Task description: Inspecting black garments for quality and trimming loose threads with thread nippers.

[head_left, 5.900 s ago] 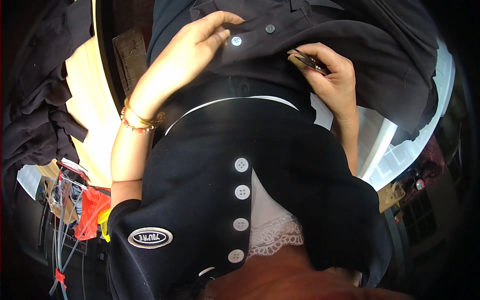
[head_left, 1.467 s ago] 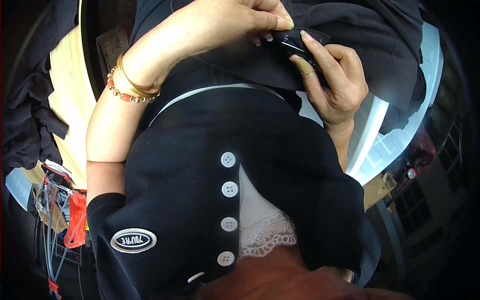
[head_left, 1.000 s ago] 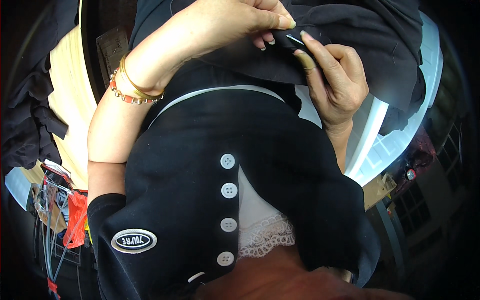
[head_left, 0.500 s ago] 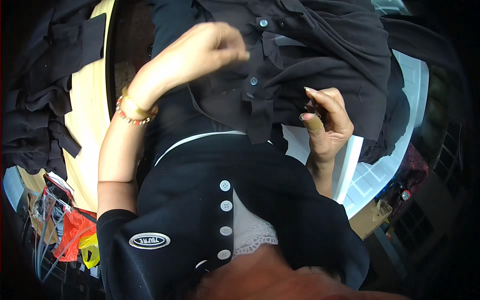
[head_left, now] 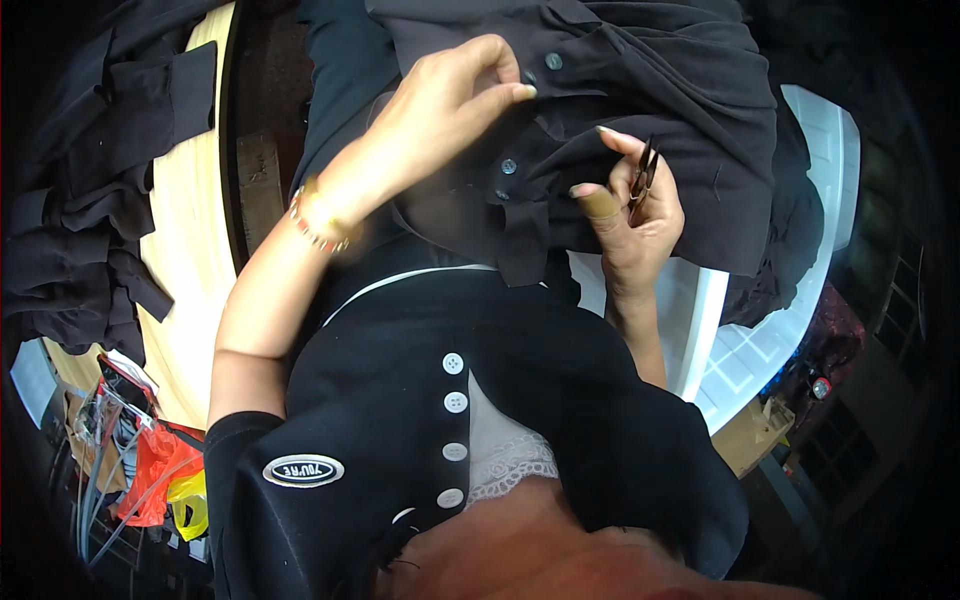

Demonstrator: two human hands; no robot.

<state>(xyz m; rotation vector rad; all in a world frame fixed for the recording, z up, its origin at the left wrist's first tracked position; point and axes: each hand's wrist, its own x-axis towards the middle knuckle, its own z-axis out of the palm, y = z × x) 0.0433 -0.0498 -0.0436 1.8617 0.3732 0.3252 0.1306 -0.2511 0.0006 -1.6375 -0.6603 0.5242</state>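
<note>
A dark shirt (head_left: 660, 90) with grey buttons lies across my lap, its front edge creased and folded. Over that edge is my left hand (head_left: 450, 100), thumb and index finger pressed together beside a button; anything between the tips is too small to make out. My right hand (head_left: 640, 210) is at the right part of the shirt, with dark thread snips (head_left: 645, 172) held in the curled fingers, blades pointing away from me. Its thumb, wrapped in a tan covering, and its index finger are apart.
On the left, more dark cloth pieces (head_left: 70, 260) lie on a pale wooden board (head_left: 185, 240). A white plastic bin (head_left: 745, 370) stands at my right with dark fabric over its rim. Red (head_left: 160, 465) and yellow bags (head_left: 188, 505) sit at the lower left.
My left hand has moved right and down to the shirt's button edge. My right hand has shifted slightly left and up; its thumb and index finger have spread, and the snips show more clearly.
</note>
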